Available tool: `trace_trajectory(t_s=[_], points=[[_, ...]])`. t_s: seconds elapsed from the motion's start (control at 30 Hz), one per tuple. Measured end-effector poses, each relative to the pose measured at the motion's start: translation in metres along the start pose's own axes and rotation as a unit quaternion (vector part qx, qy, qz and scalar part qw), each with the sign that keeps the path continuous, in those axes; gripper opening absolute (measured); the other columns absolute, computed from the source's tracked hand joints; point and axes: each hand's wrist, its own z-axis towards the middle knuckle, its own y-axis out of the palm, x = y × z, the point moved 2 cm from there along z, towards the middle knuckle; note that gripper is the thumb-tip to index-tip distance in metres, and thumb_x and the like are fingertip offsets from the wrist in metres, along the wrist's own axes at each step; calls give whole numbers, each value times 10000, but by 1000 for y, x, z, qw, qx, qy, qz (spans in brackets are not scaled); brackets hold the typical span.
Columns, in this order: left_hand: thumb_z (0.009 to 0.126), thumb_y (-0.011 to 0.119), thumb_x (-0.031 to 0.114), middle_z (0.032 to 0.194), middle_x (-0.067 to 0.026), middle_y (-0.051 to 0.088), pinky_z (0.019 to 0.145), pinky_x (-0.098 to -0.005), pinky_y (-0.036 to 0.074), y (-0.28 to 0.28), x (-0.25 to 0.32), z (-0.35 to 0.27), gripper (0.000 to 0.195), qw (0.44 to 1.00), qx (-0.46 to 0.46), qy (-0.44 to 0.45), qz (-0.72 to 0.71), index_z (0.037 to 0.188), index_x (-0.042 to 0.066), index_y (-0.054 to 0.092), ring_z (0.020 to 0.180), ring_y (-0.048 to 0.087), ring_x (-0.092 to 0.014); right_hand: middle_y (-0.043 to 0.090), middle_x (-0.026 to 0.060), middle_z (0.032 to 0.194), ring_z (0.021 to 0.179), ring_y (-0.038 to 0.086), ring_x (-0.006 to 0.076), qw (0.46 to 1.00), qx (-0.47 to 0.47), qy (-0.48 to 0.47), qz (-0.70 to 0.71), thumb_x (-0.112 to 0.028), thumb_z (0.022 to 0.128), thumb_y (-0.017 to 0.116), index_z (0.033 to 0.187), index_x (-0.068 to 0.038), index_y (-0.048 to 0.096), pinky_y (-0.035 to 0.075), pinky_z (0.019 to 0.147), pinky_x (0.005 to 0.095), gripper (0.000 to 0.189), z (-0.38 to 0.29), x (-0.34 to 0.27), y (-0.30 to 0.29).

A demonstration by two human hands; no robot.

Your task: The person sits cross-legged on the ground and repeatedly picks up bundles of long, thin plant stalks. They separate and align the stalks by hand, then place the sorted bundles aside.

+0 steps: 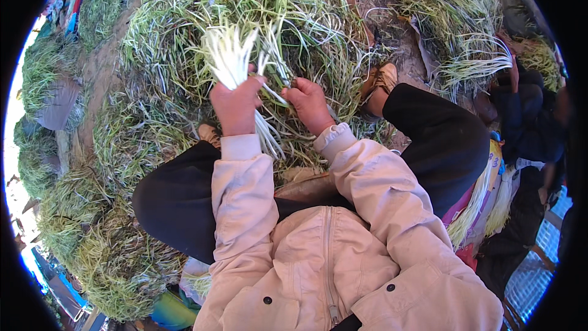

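My left hand (235,105) is closed around a bundle of white, chive-like stalks (228,53). The stalks fan out above the fist, and their thin ends hang below it by the wrist. Just to the right, my right hand (308,105) pinches a few loose green-and-white stalks (274,62) between thumb and fingers. A small gap separates the two hands. Both are over a large heap of tangled green stalks (179,39) that spreads on the ground between and beyond my feet. The fingertips of my left hand are partly hidden.
At right, another person's hand (514,73) holds a fan of white stalks (482,59). Pale bundles (473,207) lie on a printed sack beside my right knee. More heaps (443,14) stand at upper right and along the left (117,257). My shoes (383,78) border the central heap.
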Motion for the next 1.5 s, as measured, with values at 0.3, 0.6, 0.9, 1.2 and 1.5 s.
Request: trace_trajectory(t_s=[0.3,0.6,0.9,1.2,1.5], points=[[931,654,-53,974,-196,712,512,-228,443,-82,59,23,269,977,42,51,-201,1198,-45,624,581,506,-77,710,260,951,937,690,436,880,100,123,-447,-272,810,782,936,-2,728,524,830,494,303,5,78,-155],[881,739,-13,946,-163,743,477,-254,492,-53,6,19,287,991,-8,-23,-132,1154,-26,652,509,508,-78,688,243,1170,1118,641,410,878,43,-147,-454,-288,882,720,1301,-42,664,508,984,454,490,2,-35,-58],[829,733,-41,895,-181,743,445,-242,476,-48,11,22,316,993,-10,-2,-115,1131,-43,638,498,544,-92,585,17,718,660,553,104,981,-179,-49,-65,-157,987,605,921,-2,660,472,627,276,177,-20,-20,17],[938,763,140,1017,-175,756,453,-247,478,-31,-35,8,276,994,-28,-34,-98,1139,-7,643,596,613,-120,556,-2,627,489,476,101,990,-101,84,44,-133,966,575,841,-54,661,391,463,259,171,-31,-12,2],[917,734,66,808,-129,732,467,-235,494,-28,-43,3,186,995,-80,-22,-62,1068,-32,685,521,594,-109,660,148,758,682,638,271,980,-122,-57,-143,-205,952,626,923,-4,685,492,657,396,211,-32,-8,17]])
